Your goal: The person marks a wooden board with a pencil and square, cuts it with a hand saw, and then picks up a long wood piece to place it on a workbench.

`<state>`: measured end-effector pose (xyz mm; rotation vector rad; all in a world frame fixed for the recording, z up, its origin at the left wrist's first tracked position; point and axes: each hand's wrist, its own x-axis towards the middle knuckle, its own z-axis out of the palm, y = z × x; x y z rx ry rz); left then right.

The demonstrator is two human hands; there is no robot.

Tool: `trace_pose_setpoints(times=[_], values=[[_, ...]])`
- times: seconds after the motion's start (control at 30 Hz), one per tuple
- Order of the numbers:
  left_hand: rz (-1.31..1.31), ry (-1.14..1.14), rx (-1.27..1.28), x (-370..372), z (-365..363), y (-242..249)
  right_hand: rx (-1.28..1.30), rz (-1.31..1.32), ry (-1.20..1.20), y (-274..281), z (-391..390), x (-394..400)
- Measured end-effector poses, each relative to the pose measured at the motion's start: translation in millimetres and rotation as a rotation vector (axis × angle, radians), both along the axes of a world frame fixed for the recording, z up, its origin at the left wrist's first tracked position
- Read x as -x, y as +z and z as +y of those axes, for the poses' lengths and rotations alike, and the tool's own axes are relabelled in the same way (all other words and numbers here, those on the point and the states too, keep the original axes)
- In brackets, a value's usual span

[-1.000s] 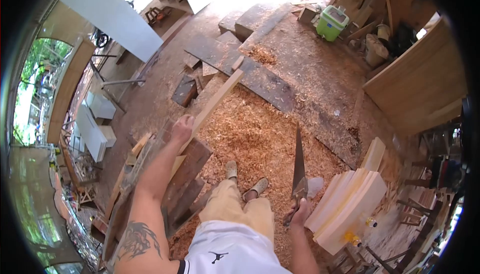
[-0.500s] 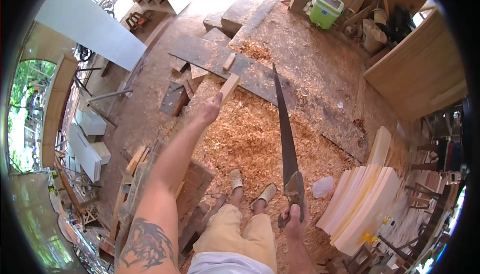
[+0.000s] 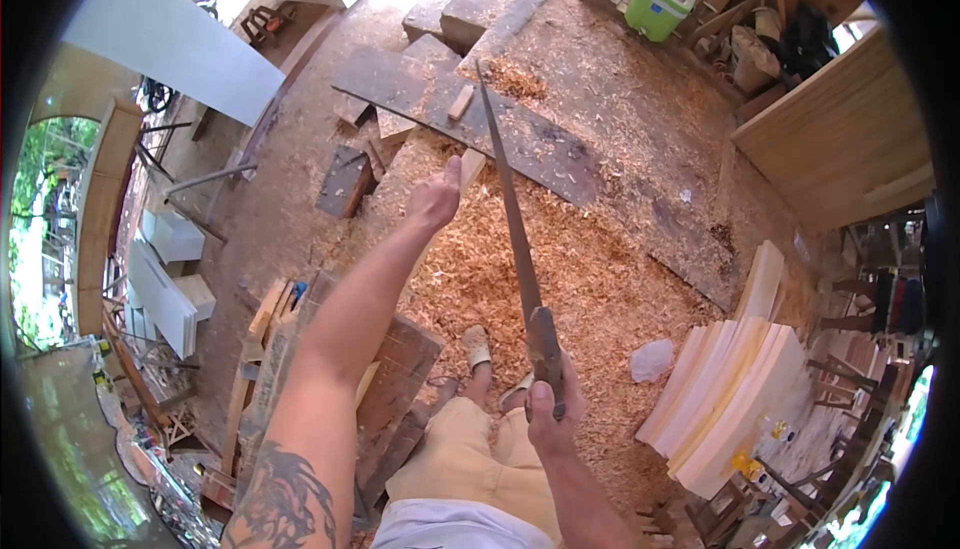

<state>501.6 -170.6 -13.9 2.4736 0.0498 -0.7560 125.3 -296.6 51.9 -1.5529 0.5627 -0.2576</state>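
Saw [image 3: 514, 217] sits in the right hand [image 3: 553, 411], which is wrapped around its handle [image 3: 543, 344], the blade pointing forward. The left hand [image 3: 436, 197] grasps a pale stick [image 3: 472, 170] near its far end, thumb extended. The blade runs just beside that end; whether they touch, I cannot tell. Wood shavings [image 3: 575, 264] lie below, and stacked boards [image 3: 722, 384] stand to the right.

The left arm [image 3: 370, 299] partly hides the wooden strip [image 3: 473, 170].

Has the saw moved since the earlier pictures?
Yes, the saw has moved forward and left. Its tip, first seen short of the dark plank, now appears beyond it.
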Motion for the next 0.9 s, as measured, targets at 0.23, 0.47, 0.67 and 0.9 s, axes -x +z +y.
trace_pose_setpoints(times=[0.23,0.47,0.67,0.9], values=[[-0.136,-0.062,0.044,-5.9,1.3,-21.1,0.091,-0.035,0.047,-0.8,12.8,-16.1],[-0.149,-0.088,0.068,-1.4,1.3,-27.8,0.209,-0.066,0.079,-9.3,12.5,-15.6],[-0.175,-0.040,0.100,2.5,-3.0,-21.2,0.141,-0.024,0.071,-14.5,16.4,-10.9],[-0.159,-0.112,0.010,-3.5,-3.6,-22.9,0.217,-0.100,0.068,-20.6,24.0,-15.5]])
